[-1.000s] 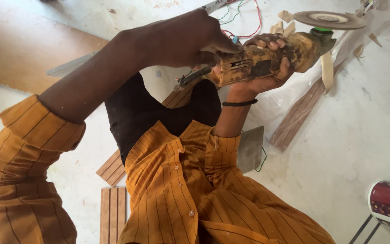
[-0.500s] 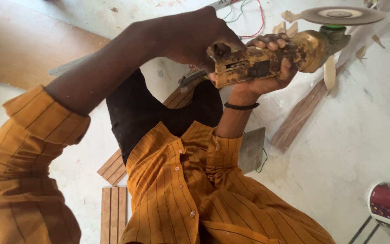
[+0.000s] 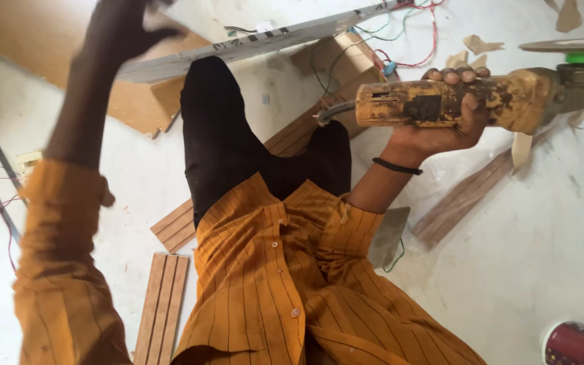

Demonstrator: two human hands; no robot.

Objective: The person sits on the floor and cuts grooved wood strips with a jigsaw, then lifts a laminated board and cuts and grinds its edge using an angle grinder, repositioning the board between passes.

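My right hand (image 3: pixel 441 128) grips the body of a worn yellow angle grinder (image 3: pixel 515 101), held level over the floor at the upper right. Its thin cutting disc (image 3: pixel 569 46) sits at the far right end, seen almost edge-on. A black band circles that wrist. My left hand (image 3: pixel 119 34) is raised at the upper left, blurred, fingers apart, holding nothing. It hangs near a long pale rail (image 3: pixel 258 44) that lies on the floor. Orange striped sleeves cover both arms, and my black trouser legs stretch out between them.
Grooved wooden slats lie on the white floor: one (image 3: pixel 163 304) by my left side, another (image 3: pixel 468 196) under the grinder. A brown board (image 3: pixel 28 40) fills the top left. Red and green wires (image 3: pixel 414 40) trail near a cardboard box (image 3: pixel 346 57). A dark red can (image 3: pixel 576 341) stands bottom right.
My left hand has let go of the grinder and swung up and to the left. The right hand keeps hold of the grinder, now held alone.
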